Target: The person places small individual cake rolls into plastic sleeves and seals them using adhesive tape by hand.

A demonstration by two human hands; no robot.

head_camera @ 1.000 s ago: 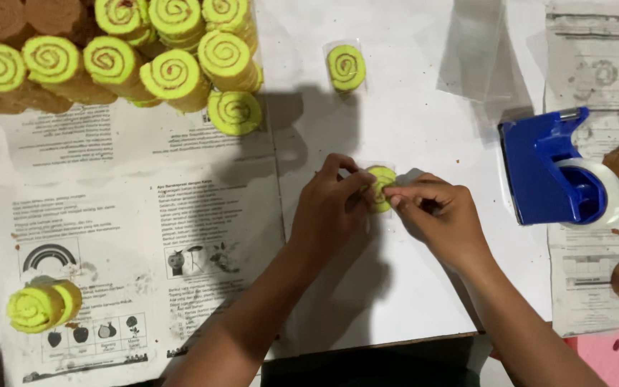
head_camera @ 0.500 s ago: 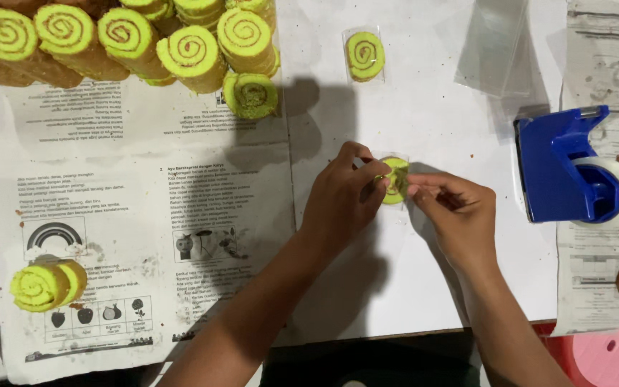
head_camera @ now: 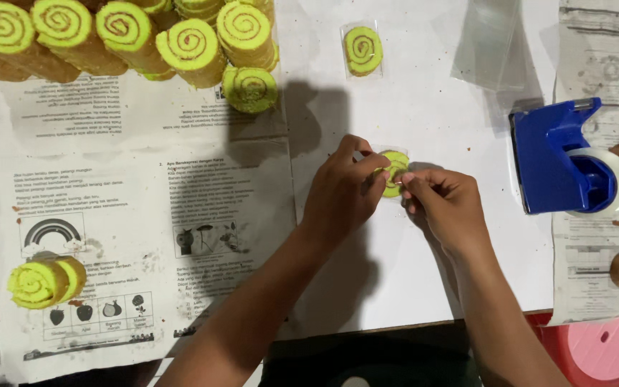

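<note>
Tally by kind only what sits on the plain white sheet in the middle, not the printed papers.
Green spiral slices: 2, the wrapped slice and the held slice, pinched between left hand and right hand
Stack of clear bags: 1
Blue tape dispenser: 1
Total: 4

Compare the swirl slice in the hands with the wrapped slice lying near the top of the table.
The slice in the hands is pinched between the left hand and the right hand; the slice near the top lies untouched on the white table. The held slice is partly hidden by fingers; the top slice shows its whole spiral face. Both are green-yellow rounds with a brown swirl, in clear plastic.
</note>
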